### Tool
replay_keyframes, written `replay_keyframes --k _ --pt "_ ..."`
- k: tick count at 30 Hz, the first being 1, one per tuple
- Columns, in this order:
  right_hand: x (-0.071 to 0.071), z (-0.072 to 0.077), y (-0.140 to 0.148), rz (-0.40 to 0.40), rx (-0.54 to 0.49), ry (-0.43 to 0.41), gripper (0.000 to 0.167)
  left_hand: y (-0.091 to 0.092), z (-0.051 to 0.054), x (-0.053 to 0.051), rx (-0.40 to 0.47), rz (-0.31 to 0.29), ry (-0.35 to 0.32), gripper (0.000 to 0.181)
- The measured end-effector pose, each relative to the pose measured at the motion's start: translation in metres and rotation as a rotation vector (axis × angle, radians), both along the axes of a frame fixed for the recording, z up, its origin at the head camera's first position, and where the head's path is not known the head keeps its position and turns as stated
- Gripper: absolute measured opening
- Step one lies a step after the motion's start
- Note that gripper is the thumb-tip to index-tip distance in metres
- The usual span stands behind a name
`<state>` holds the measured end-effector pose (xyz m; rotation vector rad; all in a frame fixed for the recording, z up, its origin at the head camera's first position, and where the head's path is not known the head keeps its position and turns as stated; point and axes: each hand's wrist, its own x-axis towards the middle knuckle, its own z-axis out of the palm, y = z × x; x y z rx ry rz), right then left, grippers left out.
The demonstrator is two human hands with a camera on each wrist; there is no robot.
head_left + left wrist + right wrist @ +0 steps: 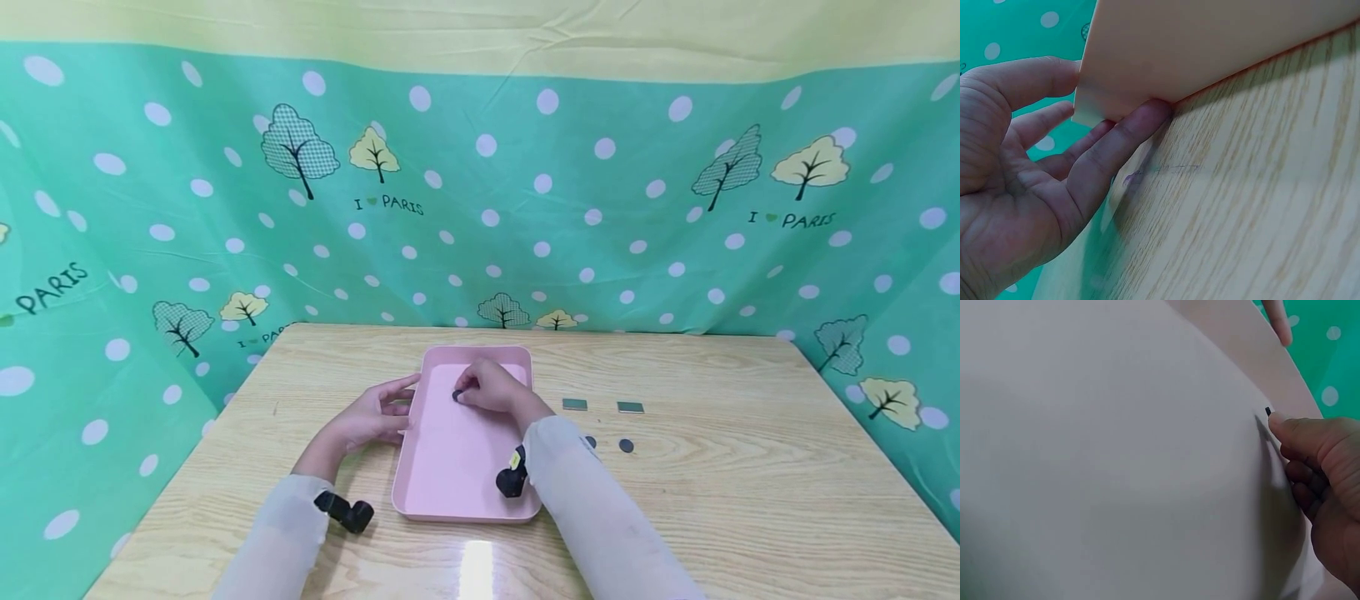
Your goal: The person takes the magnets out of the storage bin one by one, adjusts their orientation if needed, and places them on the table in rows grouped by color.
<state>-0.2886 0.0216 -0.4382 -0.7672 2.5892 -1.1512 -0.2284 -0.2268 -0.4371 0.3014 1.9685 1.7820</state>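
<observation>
A shallow pink tray [442,475] lies lengthwise on the table. Inside its far half, my right hand [491,387] pinches a small black disc [457,396] between thumb and fingertips, just over the tray floor. The right wrist view shows that disc [1268,411] almost edge-on at the tip of the thumb. At the tray's left side is my left hand [375,414], its loosely extended fingertips touching the outer wall. From the left wrist, the fingers [1116,140] reach the lower edge of the wall, with another at the rim.
Right of the tray lie two small flat rectangular plates [575,404] [630,407], greenish with pale edges. Nearer me are two dark discs [626,446] [591,442], one partly behind the right sleeve [592,492]. A green dotted curtain [480,208] hangs behind the wooden table [750,467].
</observation>
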Motion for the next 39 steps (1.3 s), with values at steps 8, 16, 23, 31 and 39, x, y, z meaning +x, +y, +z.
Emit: replay_keyframes --k 8,16,23,31,39 --pt "0.002 0.003 0.000 -0.042 -0.080 -0.051 0.009 0.000 0.000 -0.001 -0.040 0.024 -0.002 0.079" --pt "0.008 0.018 0.000 -0.021 -0.086 -0.075 0.010 -0.001 0.000 -0.001 -0.040 0.042 0.000 0.079" --pt "0.012 0.027 0.004 0.000 -0.062 -0.035 0.008 0.000 0.001 -0.001 -0.044 0.043 -0.003 0.079" --pt "0.018 0.034 0.011 0.001 -0.053 0.006 0.008 0.001 0.001 0.000 -0.057 0.055 -0.001 0.078" --pt "0.032 0.042 0.017 -0.017 -0.057 0.068 0.009 0.002 -0.001 -0.001 -0.054 0.038 0.002 0.078"
